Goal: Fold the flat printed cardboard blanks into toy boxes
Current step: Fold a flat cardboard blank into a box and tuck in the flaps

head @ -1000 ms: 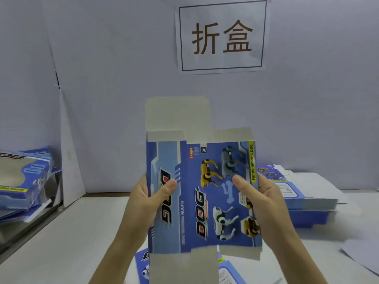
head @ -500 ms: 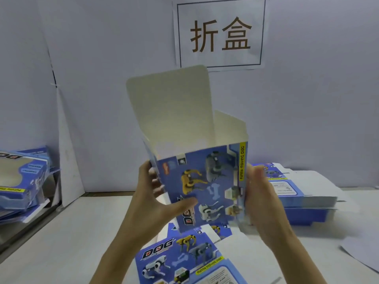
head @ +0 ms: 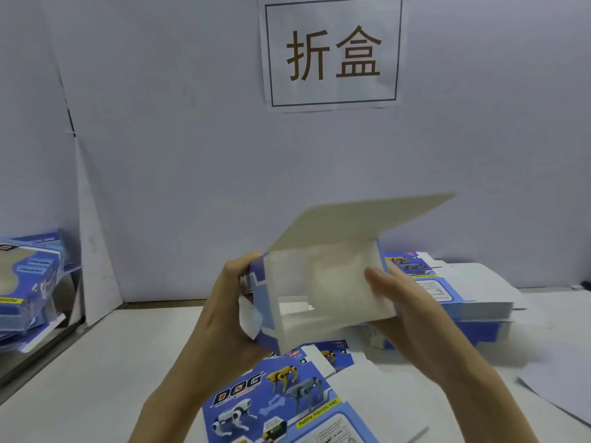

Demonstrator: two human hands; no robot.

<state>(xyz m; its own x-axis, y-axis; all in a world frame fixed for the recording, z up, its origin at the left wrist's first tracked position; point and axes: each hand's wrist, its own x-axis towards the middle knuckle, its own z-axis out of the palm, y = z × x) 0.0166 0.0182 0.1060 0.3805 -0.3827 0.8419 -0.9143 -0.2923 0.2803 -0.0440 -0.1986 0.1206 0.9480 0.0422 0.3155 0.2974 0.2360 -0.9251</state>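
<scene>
I hold a blue printed toy box [head: 323, 292] in the air above the table, popped open into a tube with its open end turned toward me, so its white inside shows. Its large white top flap [head: 358, 219] sticks up and back. My left hand [head: 224, 311] grips the box's left blue edge. My right hand [head: 403, 308] holds the right side, with the thumb laid on an inner white flap. A flat blue blank [head: 281, 398] with robot dog pictures lies on the table under my hands.
A stack of flat blanks [head: 454, 298] lies at the right, behind my right hand. Folded blue boxes [head: 28, 282] are piled at the far left edge. A white wall with a paper sign [head: 332, 52] closes the back. A loose white sheet [head: 563, 391] lies at the right.
The flat blank has been squared into an open tube and tipped over, its open end now facing me. Both hands shifted from the printed front to the sides.
</scene>
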